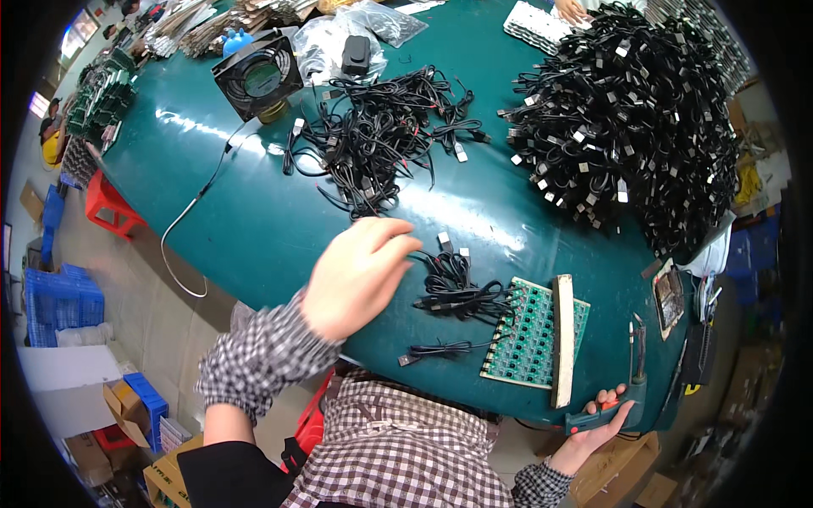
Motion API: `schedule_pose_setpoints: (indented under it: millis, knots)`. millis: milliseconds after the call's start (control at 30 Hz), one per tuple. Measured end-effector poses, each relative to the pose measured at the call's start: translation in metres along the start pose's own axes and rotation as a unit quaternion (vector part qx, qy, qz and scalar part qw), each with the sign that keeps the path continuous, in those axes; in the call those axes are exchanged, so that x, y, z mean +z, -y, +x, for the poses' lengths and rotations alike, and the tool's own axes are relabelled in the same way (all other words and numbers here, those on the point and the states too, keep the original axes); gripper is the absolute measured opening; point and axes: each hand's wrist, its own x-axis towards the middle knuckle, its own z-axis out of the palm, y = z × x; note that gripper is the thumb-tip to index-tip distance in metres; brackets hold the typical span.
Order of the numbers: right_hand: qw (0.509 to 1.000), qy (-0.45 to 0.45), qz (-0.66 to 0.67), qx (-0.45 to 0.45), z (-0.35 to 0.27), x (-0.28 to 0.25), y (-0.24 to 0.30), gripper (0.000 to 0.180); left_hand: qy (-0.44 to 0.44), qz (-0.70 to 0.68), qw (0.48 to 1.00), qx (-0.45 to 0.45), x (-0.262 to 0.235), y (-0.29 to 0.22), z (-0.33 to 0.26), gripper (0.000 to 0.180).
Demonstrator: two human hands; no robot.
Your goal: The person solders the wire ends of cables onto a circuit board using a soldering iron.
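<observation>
L hand (360, 275): fingers curled, can't tell if holding; R hand (600, 433) grips soldering gun (635, 395). I reckon swinging it left, if hot, could scorch PCB panel (531, 334).

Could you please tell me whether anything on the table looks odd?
Only the small rectangular slab near the right edge of the table stands out: its dark, blotchy face looks stained, perhaps scorched.

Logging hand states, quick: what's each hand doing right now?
Left hand: fingers partly curled, above the table; can't tell if it holds anything.
Right hand: closed around the handle of a green soldering gun.
</observation>
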Motion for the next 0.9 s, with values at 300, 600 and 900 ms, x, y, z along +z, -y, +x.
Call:
schedule_pose_setpoints:
  millis: [300,600,900]
  knots:
    - [0.999,0.032,-0.016,-0.035,-0.023,0.021,-0.001,0.034,-0.014,-0.158,0.981,-0.110,0.004,0.024,0.003,0.011]
    - [0.971,0.158,-0.175,-0.024,-0.059,0.170,-0.028,0.049,0.209,-0.641,0.677,-0.295,-0.001,-0.075,-0.010,0.015]
    - [0.958,0.108,-0.247,0.094,-0.066,0.182,-0.035,0.036,0.225,-0.587,0.739,-0.244,0.043,-0.107,-0.031,0.012]
